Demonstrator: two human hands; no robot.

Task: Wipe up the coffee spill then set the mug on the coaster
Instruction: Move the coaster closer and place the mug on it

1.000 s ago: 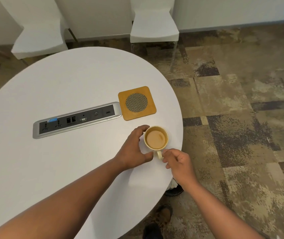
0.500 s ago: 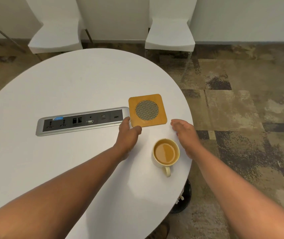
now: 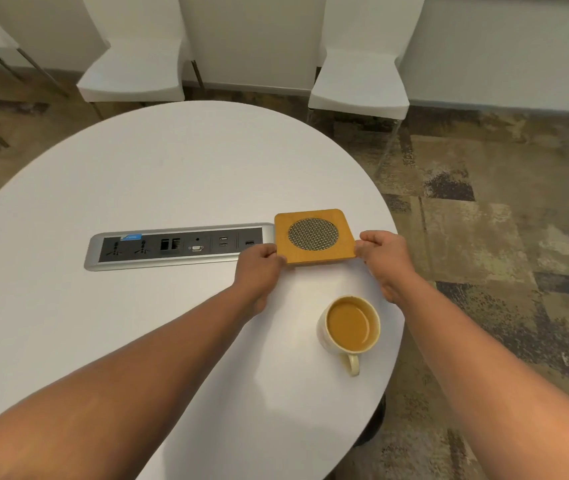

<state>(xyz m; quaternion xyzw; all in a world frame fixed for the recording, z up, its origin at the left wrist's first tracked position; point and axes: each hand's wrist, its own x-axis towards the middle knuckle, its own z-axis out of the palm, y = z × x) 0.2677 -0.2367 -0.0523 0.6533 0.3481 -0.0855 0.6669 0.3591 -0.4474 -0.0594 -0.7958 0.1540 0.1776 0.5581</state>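
Observation:
A square wooden coaster (image 3: 314, 252) with a round mesh centre lies on the white round table (image 3: 137, 188), near its right edge. My left hand (image 3: 259, 268) pinches the coaster's near left corner. My right hand (image 3: 385, 258) grips its near right corner. A cream mug (image 3: 349, 330) full of milky coffee stands on the table nearer to me, between my forearms, handle pointing toward me. Neither hand touches the mug. I see no spill and no cloth on the table.
A silver socket panel (image 3: 175, 245) is set into the table just left of the coaster. Two white chairs (image 3: 134, 67) (image 3: 359, 81) stand beyond the table. The table edge runs close to the mug's right side, over patterned carpet (image 3: 501, 271).
Both hands let go of the mug and moved forward to the coaster, and now hold its near corners. The mug stays on the table. The camera view shifted.

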